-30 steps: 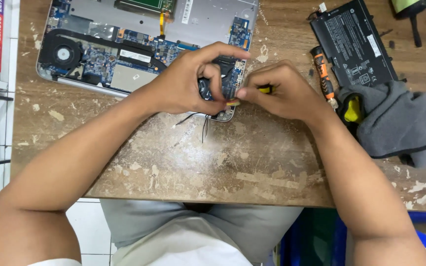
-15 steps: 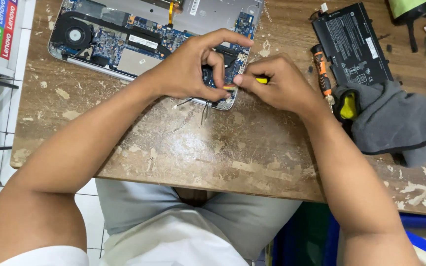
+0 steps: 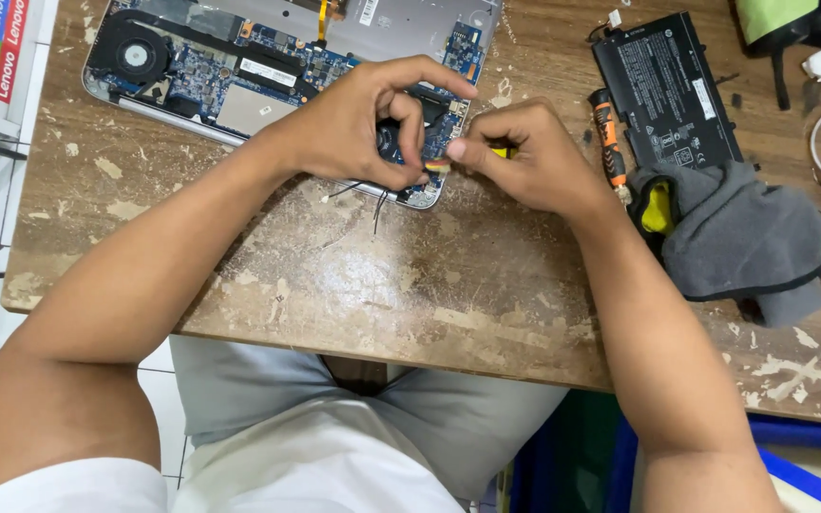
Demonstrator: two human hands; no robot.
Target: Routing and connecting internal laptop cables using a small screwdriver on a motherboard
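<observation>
Item: opened silver laptop base with exposed blue circuit board [image 3: 268,66], lying at the worn wooden table's [image 3: 410,285] far edge.

Risk, as I judge it: the yellow-handled tool [image 3: 498,150] slips and scores the board, or snags the loose thin black wires [image 3: 377,199].

Left hand [image 3: 358,123]: arched over the board's corner, fingers pinched on a small component.

Right hand [image 3: 534,157]: fist-curled, fingers clamped on the tool.
</observation>
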